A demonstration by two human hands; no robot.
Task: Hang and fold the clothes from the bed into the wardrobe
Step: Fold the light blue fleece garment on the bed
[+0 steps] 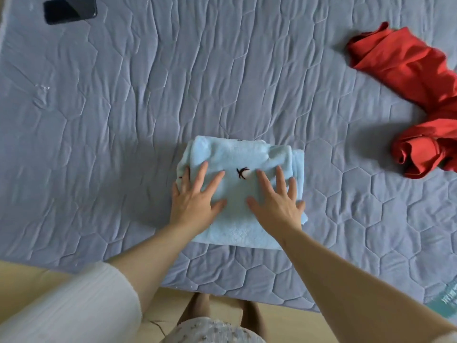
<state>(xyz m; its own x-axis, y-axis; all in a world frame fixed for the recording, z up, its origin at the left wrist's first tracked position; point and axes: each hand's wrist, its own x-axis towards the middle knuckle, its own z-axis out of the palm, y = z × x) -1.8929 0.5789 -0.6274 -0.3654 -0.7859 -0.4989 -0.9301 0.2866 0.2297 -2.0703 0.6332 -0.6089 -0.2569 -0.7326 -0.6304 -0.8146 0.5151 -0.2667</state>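
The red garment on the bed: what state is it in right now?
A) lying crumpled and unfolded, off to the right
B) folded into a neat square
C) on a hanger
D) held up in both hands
A: the red garment lies bunched and creased on the bed cover, while the left hand and right hand both rest flat on the folded light blue towel.

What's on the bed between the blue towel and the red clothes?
Nothing. In the head view, only bare quilted bed cover lies between the blue towel and the red clothes.
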